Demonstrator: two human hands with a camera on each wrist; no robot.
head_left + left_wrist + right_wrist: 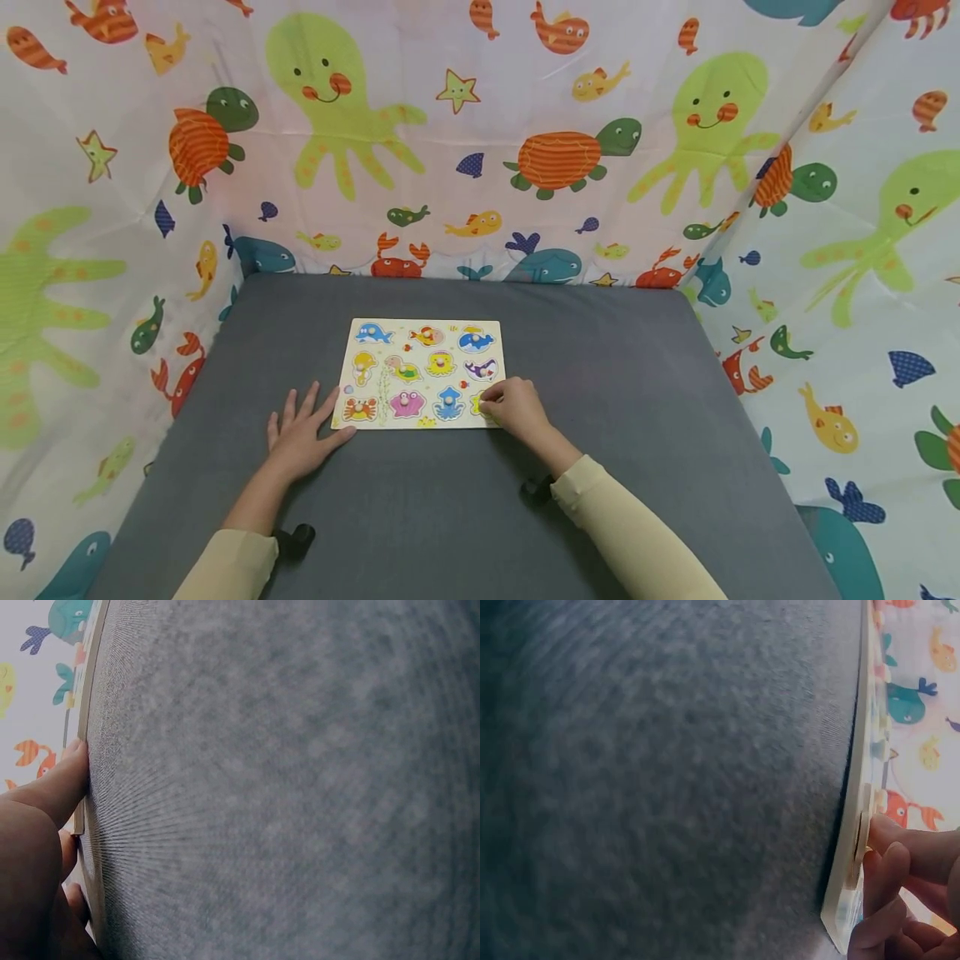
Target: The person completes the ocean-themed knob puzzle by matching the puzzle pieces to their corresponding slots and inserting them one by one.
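Observation:
A cream wooden puzzle board with several knobbed sea-animal pieces lies flat on the grey table. My right hand is at the board's lower right corner. Its thumb and fingers pinch a small yellow piece there, mostly covered by the hand. In the right wrist view that piece sits slightly raised above the board's face. My left hand rests with spread fingers by the board's lower left corner, its thumb against the front edge. Nearest to it is the orange crab piece.
Grey cloth covers the table around the board. Behind and at both sides hangs a white curtain printed with sea animals. Black straps with small dark devices sit at both wrists, below the cream sleeves.

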